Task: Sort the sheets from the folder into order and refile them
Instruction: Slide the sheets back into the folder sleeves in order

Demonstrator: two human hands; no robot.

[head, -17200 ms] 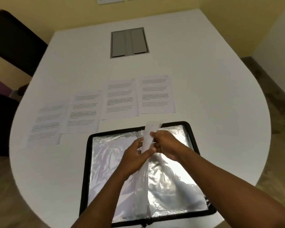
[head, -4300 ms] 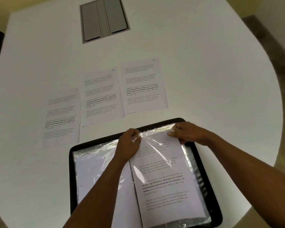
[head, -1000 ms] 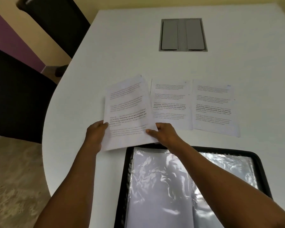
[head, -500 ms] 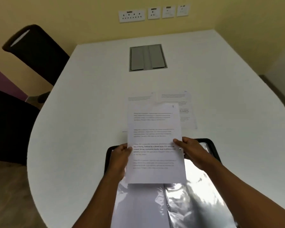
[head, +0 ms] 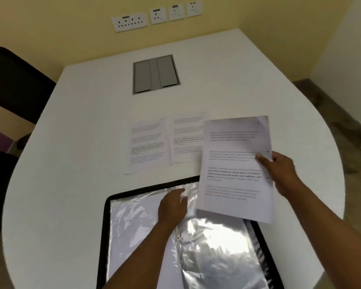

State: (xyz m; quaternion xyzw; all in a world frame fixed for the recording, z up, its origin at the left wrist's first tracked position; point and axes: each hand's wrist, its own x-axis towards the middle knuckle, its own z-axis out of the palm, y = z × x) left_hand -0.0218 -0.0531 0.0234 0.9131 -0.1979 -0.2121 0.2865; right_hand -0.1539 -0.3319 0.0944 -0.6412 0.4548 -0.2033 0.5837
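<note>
at about 7 o'clock on the table [head: 71,184] the open folder [head: 105,236] lies flat, and its glossy plastic sleeves [head: 213,243] are touched near the top edge by the left hand [head: 172,206], its fingers reaching forward, though whether the film is pinched cannot be told. two sheets [head: 167,142] are left lying side by side toward 12 o'clock. at 3 o'clock a loose sheet [head: 233,170] is pinched at one edge only by the right hand [head: 279,170], well apart from the left, so it could be buckled or snagged on the limp sleeve mouth, or filed out of order.
</note>
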